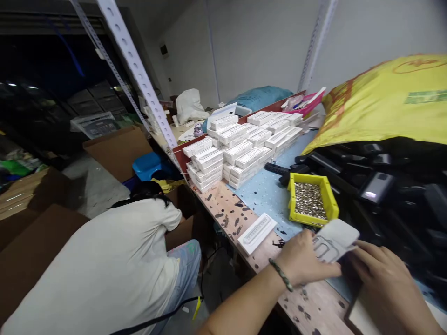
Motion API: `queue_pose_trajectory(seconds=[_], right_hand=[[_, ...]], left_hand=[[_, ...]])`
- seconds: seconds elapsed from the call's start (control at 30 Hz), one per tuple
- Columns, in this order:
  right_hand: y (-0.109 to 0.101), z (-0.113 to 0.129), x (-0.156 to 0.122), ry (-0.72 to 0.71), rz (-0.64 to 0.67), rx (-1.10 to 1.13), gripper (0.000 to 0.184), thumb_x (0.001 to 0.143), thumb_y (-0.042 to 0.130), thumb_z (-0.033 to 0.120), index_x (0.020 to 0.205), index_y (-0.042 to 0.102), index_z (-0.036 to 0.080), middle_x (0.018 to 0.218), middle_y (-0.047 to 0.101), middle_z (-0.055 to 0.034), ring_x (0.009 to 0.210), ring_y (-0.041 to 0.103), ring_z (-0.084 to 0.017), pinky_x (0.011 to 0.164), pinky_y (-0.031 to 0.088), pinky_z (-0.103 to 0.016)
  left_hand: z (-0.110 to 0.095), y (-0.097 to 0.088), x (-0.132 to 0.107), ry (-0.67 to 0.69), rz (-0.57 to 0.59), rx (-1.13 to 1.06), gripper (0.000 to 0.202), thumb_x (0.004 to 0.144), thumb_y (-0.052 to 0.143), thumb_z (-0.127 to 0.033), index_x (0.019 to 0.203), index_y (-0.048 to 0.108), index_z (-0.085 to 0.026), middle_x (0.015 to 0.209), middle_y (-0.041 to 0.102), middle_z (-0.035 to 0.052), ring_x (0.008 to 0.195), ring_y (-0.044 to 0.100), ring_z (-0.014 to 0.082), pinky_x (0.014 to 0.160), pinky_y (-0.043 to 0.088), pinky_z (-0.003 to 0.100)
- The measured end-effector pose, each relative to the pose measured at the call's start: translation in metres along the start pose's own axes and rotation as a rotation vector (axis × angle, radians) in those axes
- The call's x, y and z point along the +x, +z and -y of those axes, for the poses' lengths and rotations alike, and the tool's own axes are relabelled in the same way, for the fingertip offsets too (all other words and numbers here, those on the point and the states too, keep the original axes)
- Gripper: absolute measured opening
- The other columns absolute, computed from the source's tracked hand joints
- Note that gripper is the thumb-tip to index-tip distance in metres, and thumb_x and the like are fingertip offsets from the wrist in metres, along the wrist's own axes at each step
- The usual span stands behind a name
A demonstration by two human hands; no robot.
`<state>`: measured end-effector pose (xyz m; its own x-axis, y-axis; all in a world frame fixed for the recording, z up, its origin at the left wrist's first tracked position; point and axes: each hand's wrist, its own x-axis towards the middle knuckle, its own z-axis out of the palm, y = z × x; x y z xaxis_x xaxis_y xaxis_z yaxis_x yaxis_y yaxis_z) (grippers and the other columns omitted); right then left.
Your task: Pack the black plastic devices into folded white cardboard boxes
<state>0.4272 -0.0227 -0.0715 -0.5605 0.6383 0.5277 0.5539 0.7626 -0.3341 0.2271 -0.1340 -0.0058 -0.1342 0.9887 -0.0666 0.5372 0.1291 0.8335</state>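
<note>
Cardboard cartons [115,151]: flaps open, far left - contents hidden, can't tell.

Blue plastic tub [146,165]: behind the cartons, contents not visible.

Co-worker in a white T-shirt [101,265]: bent low beside the bench, hands out of view.

White box stacks [223,149]: tall, loose, unstrapped, on the bench - a knock from your arm could topple them.

Spare white insert [256,233]: flat on the wooden bench [223,214], near the front edge - your left forearm could sweep it off.

Yellow parts bin [310,200]: full of small silvery metal pieces, on the blue mat [265,195], just beyond your left hand - a bump could spill them.

Left hand [303,258]: partly closed, gripping the left side of the held insert; beaded bracelet on the wrist.

Held white insert [335,239]: between your hands, just above the bench - thin, so a loose grip could drop it.

Right hand [384,288]: curled around the insert's right edge, grip strength unclear.

Black device pile [377,186]: heaped loose, right of the bin.

Yellow sack [394,102]: on top of the pile, contents hidden.
</note>
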Motion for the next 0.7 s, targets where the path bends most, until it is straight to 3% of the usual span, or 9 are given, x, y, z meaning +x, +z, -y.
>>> queue_pose_trajectory(seconds=[0.13, 0.27, 0.4, 0.5, 0.53, 0.6, 0.67, 0.7], right_hand=[[-0.043, 0.016, 0.015, 0.031, -0.125, -0.086, 0.030, 0.094, 0.045, 0.040, 0.108, 0.065, 0.023, 0.094, 0.070, -0.0051, 0.083, 0.066, -0.021, 0.066, 0.050, -0.033], [-0.082, 0.044, 0.035, 0.029, -0.257, -0.180, 0.020, 0.095, 0.049, 0.029, 0.102, 0.065, 0.020, 0.091, 0.069, -0.0031, 0.084, 0.066, -0.017, 0.078, 0.051, -0.030], [-0.088, 0.069, 0.043, -0.103, -0.146, -0.253, 0.022, 0.095, 0.044, 0.016, 0.095, 0.066, 0.016, 0.081, 0.066, -0.0043, 0.075, 0.063, -0.017, 0.100, 0.044, -0.042], [-0.086, 0.082, 0.038, -0.115, -0.064, -0.275, 0.026, 0.094, 0.042, 0.011, 0.096, 0.068, 0.015, 0.075, 0.063, -0.0045, 0.071, 0.060, -0.017, 0.102, 0.041, -0.052], [-0.086, 0.084, 0.036, -0.109, -0.027, -0.239, 0.027, 0.094, 0.042, 0.012, 0.103, 0.068, 0.017, 0.080, 0.065, -0.0057, 0.076, 0.061, -0.018, 0.103, 0.039, -0.054], [-0.090, 0.087, 0.030, -0.042, 0.049, -0.062, 0.034, 0.094, 0.046, 0.017, 0.125, 0.060, 0.022, 0.109, 0.065, -0.0101, 0.102, 0.061, -0.022, 0.106, 0.037, -0.054], [-0.091, 0.087, 0.024, 0.134, 0.028, 0.237, 0.048, 0.094, 0.051, 0.027, 0.141, 0.043, 0.029, 0.139, 0.049, -0.0105, 0.126, 0.048, -0.024, 0.107, 0.040, -0.048], [-0.089, 0.088, 0.021, 0.254, -0.008, 0.413, 0.054, 0.093, 0.053, 0.032, 0.144, 0.038, 0.031, 0.144, 0.044, -0.0100, 0.130, 0.045, -0.023, 0.105, 0.043, -0.044]], left_hand=[[-0.009, -0.021, -0.010, 0.039, -0.078, -0.058, 0.050, 0.067, 0.068, -0.037, 0.112, 0.052, -0.021, 0.104, 0.066, 0.0041, 0.094, 0.063, 0.0200, 0.081, 0.050, 0.030], [-0.013, -0.030, -0.009, 0.061, 0.007, 0.066, 0.051, 0.068, 0.068, -0.035, 0.116, 0.052, -0.025, 0.109, 0.065, 0.0017, 0.099, 0.061, 0.0219, 0.083, 0.049, 0.034], [-0.021, -0.022, -0.009, 0.092, 0.078, 0.110, 0.057, 0.067, 0.069, -0.032, 0.120, 0.050, -0.025, 0.116, 0.063, 0.0020, 0.107, 0.059, 0.0234, 0.093, 0.047, 0.038], [-0.027, -0.017, -0.012, 0.111, 0.103, 0.148, 0.060, 0.065, 0.071, -0.031, 0.121, 0.050, -0.024, 0.117, 0.063, 0.0037, 0.110, 0.058, 0.0250, 0.096, 0.046, 0.040], [-0.029, -0.017, -0.013, 0.117, 0.108, 0.153, 0.060, 0.066, 0.072, -0.033, 0.121, 0.050, -0.024, 0.117, 0.063, 0.0040, 0.110, 0.058, 0.0255, 0.097, 0.046, 0.041], [-0.030, -0.017, -0.015, 0.117, 0.108, 0.133, 0.062, 0.067, 0.072, -0.036, 0.123, 0.048, -0.024, 0.118, 0.063, 0.0044, 0.109, 0.059, 0.0254, 0.097, 0.047, 0.042], [-0.030, -0.016, -0.017, 0.131, 0.100, 0.075, 0.071, 0.070, 0.071, -0.036, 0.132, 0.039, -0.026, 0.124, 0.060, 0.0043, 0.111, 0.059, 0.0235, 0.097, 0.049, 0.040], [-0.030, -0.014, -0.018, 0.164, 0.097, 0.046, 0.075, 0.071, 0.070, -0.035, 0.136, 0.034, -0.027, 0.129, 0.058, 0.0042, 0.114, 0.058, 0.0224, 0.098, 0.049, 0.039]])
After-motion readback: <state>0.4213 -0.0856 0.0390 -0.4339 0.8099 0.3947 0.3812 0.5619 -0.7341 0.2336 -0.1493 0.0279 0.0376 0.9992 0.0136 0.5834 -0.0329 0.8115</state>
